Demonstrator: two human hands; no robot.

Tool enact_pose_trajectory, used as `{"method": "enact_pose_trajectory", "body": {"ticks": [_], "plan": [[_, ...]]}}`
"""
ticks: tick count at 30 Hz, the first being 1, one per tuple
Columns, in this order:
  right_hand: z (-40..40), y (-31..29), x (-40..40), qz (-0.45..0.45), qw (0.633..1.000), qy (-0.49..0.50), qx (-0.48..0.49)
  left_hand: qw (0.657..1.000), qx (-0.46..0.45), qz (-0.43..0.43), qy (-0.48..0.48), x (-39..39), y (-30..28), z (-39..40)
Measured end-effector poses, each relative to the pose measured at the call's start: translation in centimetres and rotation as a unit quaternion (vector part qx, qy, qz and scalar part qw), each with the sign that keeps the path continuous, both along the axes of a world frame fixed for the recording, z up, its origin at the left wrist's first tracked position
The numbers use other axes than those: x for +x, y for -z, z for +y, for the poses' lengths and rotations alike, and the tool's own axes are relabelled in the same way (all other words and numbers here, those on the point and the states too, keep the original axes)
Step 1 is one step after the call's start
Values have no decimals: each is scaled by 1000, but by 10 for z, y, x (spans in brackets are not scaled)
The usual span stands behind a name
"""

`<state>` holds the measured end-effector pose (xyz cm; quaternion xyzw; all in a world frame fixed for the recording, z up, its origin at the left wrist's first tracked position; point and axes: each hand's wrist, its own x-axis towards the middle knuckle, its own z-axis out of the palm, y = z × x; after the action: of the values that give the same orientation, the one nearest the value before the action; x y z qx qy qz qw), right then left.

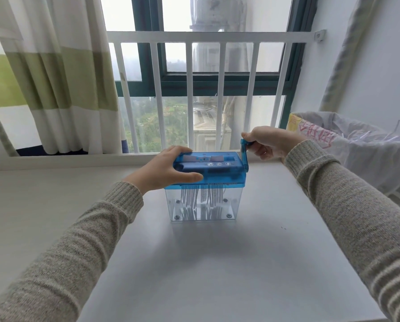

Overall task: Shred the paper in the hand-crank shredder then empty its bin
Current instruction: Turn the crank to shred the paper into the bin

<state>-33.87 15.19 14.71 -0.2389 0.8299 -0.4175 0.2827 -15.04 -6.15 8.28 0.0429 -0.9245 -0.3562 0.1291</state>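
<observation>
A: Left side first. What is seen?

B: A striped curtain is hung at far left. The left hand is clamped on the left end of the blue shredder head, fingers curled over the top, thumb pressed along the front edge.

A: Paper?

B: A short remnant of paper is seen in the feed slot. Strips are hung below the cutters inside the clear bin, which is stood on the white table, near the window rail.

A: Right side?

B: The crank is pointed upward. Its knob is pinched by the right hand, fingers curled round it. A bag with shreds inside is seen at far right, well apart from the shredder.
</observation>
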Motion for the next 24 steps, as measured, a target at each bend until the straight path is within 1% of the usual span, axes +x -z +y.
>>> {"method": "enact_pose_trajectory", "body": {"ticks": [6,9,10,12,14,16,19,24], "plan": [[0,9,1,-22,999,3,-28,1000,-4,-1,-2,0,1,0],[2,16,2,-15,997,22,-71,1000,-6,-4,-2,0,0,0],[3,19,3,6,995,31,-92,1000,-7,-4,-1,0,0,0],[5,29,5,75,986,43,-141,1000,-7,-2,-2,0,1,0],[6,39,8,150,967,44,-202,1000,-4,-3,-3,0,0,0],[6,46,10,202,949,41,-238,1000,1,-5,-3,0,0,1],[3,50,11,218,942,50,-252,1000,2,-3,-2,0,0,2],[-1,48,9,215,944,68,-241,1000,-4,3,-2,1,-1,3]]}}
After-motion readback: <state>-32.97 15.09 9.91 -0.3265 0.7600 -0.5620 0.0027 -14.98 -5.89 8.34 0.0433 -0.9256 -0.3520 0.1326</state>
